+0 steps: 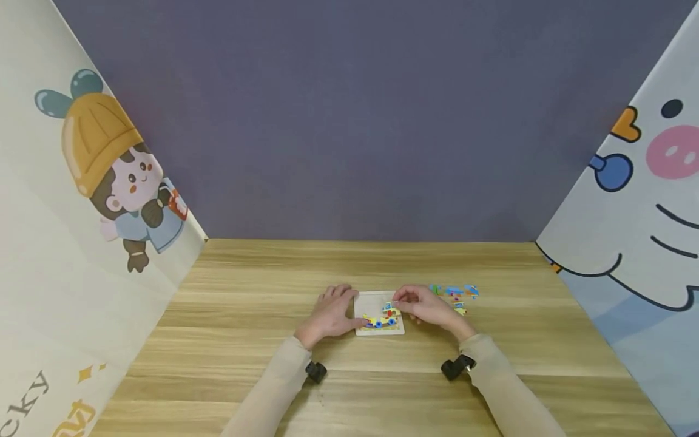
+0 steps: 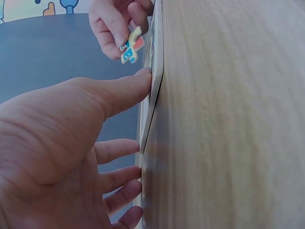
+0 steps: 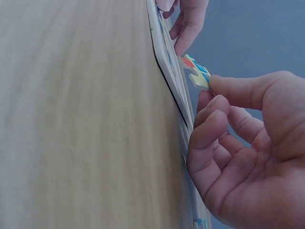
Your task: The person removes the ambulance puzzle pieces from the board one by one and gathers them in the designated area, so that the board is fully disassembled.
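Note:
A pale square puzzle board (image 1: 374, 298) lies on the table, with joined yellow and blue pieces (image 1: 378, 321) along its lower part. The right hand (image 1: 428, 306) pinches a puzzle piece (image 1: 390, 309) between thumb and finger over the board's right side. That piece (image 3: 199, 76) shows yellow, red and blue in the right wrist view and is held clear of the board's surface. At the board's left edge rests the left hand (image 1: 332, 314), its thumb on the board near the joined pieces and its other fingers extended, as the left wrist view shows.
Several loose puzzle pieces (image 1: 453, 291) lie on the wooden table (image 1: 262, 291) to the right of the board, beyond the right hand. A dark panel (image 1: 349, 121) stands at the back, with cartoon-printed walls at both sides.

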Demonstrator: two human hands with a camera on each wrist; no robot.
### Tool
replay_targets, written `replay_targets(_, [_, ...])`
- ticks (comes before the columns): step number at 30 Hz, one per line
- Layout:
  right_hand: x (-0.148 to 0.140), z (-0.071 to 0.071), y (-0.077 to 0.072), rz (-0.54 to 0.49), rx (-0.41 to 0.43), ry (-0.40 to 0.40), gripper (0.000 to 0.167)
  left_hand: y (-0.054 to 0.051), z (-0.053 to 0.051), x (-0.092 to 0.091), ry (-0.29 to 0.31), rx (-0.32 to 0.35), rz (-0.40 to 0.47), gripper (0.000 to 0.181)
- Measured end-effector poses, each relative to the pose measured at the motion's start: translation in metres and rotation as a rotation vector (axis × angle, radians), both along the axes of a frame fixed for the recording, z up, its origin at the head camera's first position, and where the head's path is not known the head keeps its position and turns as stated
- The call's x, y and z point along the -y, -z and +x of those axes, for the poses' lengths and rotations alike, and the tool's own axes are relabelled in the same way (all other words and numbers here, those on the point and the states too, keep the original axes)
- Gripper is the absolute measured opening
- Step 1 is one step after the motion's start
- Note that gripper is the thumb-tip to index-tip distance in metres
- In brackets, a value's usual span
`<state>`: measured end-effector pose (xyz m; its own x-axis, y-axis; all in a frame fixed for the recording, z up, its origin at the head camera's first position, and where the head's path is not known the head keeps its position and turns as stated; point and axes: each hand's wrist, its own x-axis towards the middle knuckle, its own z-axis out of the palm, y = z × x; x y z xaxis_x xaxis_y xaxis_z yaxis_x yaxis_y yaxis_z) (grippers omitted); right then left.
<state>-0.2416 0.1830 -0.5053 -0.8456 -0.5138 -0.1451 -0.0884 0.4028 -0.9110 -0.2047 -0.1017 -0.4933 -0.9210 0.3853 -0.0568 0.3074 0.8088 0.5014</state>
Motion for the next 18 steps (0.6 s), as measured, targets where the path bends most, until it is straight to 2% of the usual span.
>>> replay_targets(8, [-0.01, -0.003, -0.008, 0.019, -0.004, 0.035, 0.03, 0.001, -0.002, 0.002, -0.004, 0.0, -0.002, 0.077])
replay_targets(18, [-0.026, -0.001, -0.01, 0.044, -0.028, 0.073, 0.029, -0.001, 0.001, 0.002, 0.006, 0.002, 0.007, 0.077])
